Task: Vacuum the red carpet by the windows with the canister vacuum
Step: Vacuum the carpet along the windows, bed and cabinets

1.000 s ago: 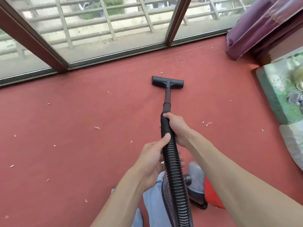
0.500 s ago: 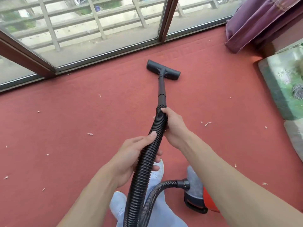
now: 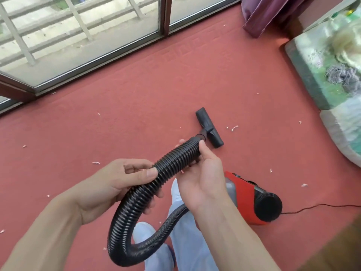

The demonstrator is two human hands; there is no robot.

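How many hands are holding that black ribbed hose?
2. The left hand grips the hose mid-length, just above its loop. The right hand holds it at the end nearest the floor nozzle. Neither is hidden.

Inspector: You have one canister vacuum [image 3: 252, 200], one hose [image 3: 136, 202], one nozzle [image 3: 210, 127], one cord [image 3: 316, 208].
Operator: And the rest?
Inspector: One red carpet [image 3: 136, 114], one curtain [image 3: 269, 12], at least ten pale scraps [image 3: 234, 127]. You show two grips, your left grip [image 3: 109, 184] and your right grip [image 3: 203, 178], and two shoes [image 3: 144, 231].
Operator: Noted.
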